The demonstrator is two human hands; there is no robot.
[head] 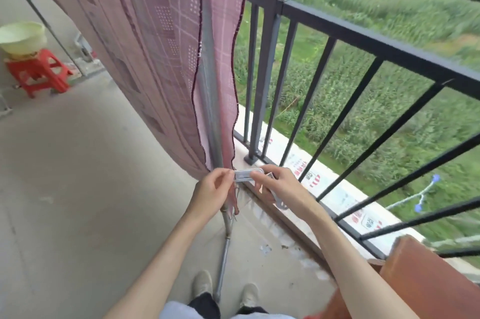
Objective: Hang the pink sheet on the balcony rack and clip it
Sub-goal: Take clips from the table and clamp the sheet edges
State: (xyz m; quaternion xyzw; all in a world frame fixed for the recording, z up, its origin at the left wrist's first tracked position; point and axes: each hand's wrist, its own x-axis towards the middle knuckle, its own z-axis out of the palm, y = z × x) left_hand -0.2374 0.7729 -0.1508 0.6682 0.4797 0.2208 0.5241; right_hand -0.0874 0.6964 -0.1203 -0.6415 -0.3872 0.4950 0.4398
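Pinching the pink sheet [166, 40] beside the rack pole [211, 116], left hand [211, 192] fingers clamp fabric while right hand [281, 186] fingers grip a grey clip [248, 175].

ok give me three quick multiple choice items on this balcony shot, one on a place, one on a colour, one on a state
1. Where does the pale green basin sit?
A. on the stool
B. on the floor
C. on the railing

2. What colour is the stool?
A. blue
B. red
C. white

3. What are the two hands doing?
A. hanging empty
B. gripping the railing
C. holding a silver clip at the sheet's edge

Key: 1 A, the basin rests on the stool's top. 2 B, its seat and legs are red. 3 C, the left hand and right hand pinch the clip beside the pink sheet by the rack pole.
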